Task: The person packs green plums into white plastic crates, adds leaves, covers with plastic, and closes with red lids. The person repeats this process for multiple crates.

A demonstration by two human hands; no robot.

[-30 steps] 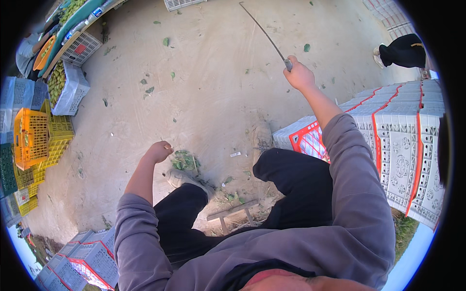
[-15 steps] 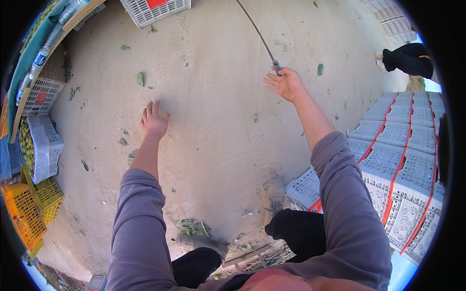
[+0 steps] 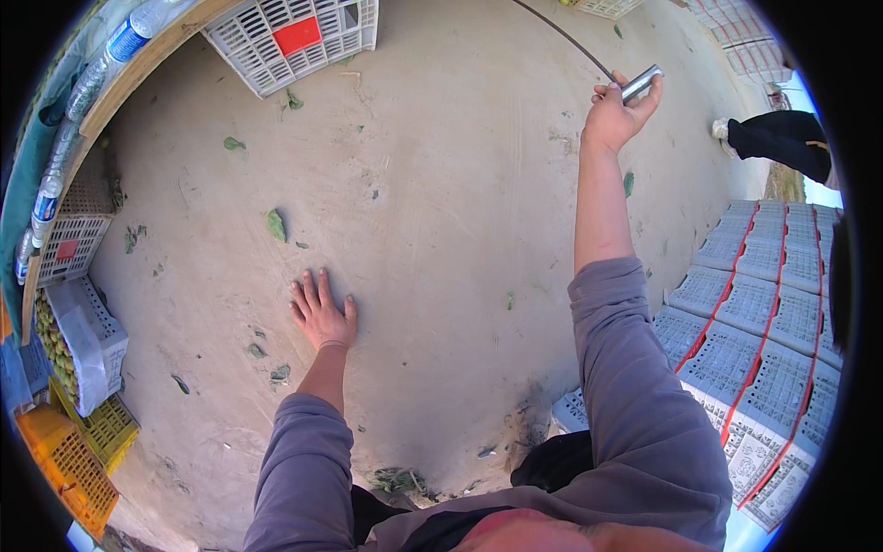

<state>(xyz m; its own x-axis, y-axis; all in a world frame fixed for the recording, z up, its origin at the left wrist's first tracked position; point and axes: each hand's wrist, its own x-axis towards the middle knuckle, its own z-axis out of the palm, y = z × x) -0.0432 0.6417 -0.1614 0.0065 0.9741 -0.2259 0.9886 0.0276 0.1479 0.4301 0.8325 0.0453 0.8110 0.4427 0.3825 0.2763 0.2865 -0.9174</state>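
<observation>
White crate (image 3: 292, 53): untouched by either hand. Right of it: right hand (image 3: 614, 112), fingers curled round metal-handled rod (image 3: 642, 84). Nearside of it: left hand (image 3: 326, 319), fingers spread, empty.

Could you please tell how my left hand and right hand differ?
The left hand is empty, with fingers spread; the right hand holds the silver handle of a thin dark rod. The right hand is farther forward than the left hand. Both are bare, below rolled gray sleeves.

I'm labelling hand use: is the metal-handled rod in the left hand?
No, the right hand holds the rod by its handle, while the left hand is spread open.
</observation>
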